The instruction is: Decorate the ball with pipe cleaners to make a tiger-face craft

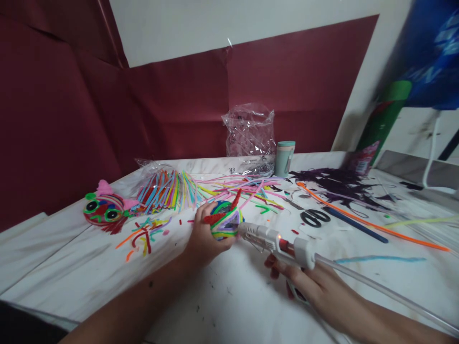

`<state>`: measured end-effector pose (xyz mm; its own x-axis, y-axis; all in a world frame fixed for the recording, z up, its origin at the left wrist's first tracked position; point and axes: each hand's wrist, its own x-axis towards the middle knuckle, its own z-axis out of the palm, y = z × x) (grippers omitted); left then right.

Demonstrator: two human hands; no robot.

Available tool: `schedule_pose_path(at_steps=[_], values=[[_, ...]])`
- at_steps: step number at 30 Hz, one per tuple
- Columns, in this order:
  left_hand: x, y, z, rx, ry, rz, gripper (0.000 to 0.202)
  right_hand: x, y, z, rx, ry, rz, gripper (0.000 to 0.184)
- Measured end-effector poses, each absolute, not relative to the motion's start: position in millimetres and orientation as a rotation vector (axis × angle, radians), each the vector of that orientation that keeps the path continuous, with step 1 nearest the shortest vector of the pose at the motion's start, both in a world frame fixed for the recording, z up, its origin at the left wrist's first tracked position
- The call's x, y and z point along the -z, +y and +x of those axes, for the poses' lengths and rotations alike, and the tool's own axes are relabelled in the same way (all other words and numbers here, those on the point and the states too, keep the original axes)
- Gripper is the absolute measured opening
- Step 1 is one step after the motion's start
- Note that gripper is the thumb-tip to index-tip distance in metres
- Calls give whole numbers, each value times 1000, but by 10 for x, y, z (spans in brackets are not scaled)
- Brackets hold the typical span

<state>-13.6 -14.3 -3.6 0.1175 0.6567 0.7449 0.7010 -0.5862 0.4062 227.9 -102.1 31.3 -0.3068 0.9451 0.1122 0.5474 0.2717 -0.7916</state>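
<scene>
A round ball (229, 224) wrapped in rows of coloured pipe cleaners sits in my left hand (208, 234), whose fingers curl around its left side. Red pipe cleaner pieces (215, 218) stick out from it, one pointing up and one lying across the front. My right hand (301, 282) grips a white hot glue gun (263, 236), its nozzle at the ball's right side, touching or very close. An orange light glows on the gun, and a long clear glue stick (380, 289) runs out of its back.
A finished-looking pipe cleaner face (103, 212) lies at the left, near cut scraps (145, 239). Behind are bagged pipe cleaners (168, 191), a clear plastic bag (249, 134), a green cup (285, 157) and dark purple strands (330, 186). Orange pipe cleaner (376, 224) and black ring shapes (315, 218) lie rightward.
</scene>
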Motion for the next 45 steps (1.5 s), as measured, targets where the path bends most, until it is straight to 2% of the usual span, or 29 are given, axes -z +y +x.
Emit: schedule_pose_path(at_steps=[8, 22, 38, 45], values=[[27, -152, -121, 1499, -1361, -2285, 84, -325, -1008, 2290, -842, -1978, -1312, 36], [18, -159, -102, 1496, -1318, -2275, 85, -297, -983, 2284, -880, -1882, -1388, 43], [32, -150, -107, 1508, -1321, -2271, 85, -280, -987, 2288, -943, -1901, -1333, 40], [42, -143, -134, 1473, -1358, -2294, 85, -265, -1013, 2292, -821, -1975, -1327, 38]])
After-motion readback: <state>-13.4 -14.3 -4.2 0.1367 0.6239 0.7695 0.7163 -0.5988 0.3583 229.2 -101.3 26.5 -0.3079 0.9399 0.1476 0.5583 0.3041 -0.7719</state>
